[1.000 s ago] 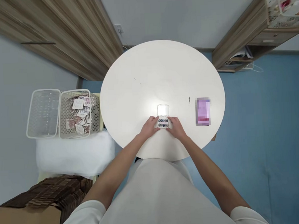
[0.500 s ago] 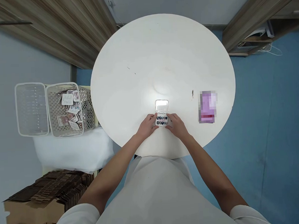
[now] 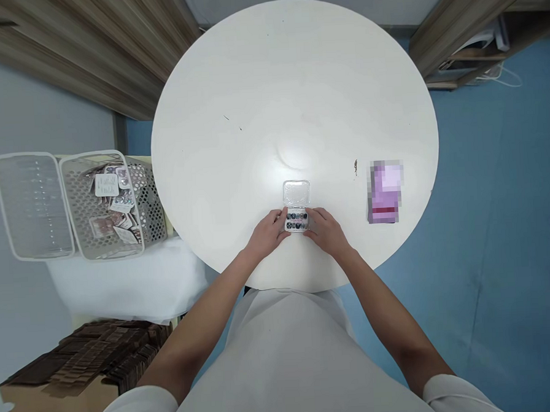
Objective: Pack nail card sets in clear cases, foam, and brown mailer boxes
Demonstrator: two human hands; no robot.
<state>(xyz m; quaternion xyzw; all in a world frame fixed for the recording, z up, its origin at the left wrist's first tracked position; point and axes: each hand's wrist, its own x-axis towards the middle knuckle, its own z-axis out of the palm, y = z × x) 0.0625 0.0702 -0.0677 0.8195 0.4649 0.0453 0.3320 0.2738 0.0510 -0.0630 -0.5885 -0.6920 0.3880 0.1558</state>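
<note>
Big round white table (image 3: 292, 94) fills the middle. Off its left edge sits a cardboard box (image 3: 58, 377) of brown stacks, and above it a perforated basket (image 3: 113, 202) of small packets, just beside a clear bin (image 3: 30, 203). On the table's right, well apart from the hands, lies a blurred purple packet (image 3: 385, 191). At the near edge, left hand (image 3: 267, 234) and right hand (image 3: 327, 231), fingers curled, pinch the two sides of a small clear case (image 3: 297, 221). It lies between them, lid open, with rows of dark pieces inside.
</note>
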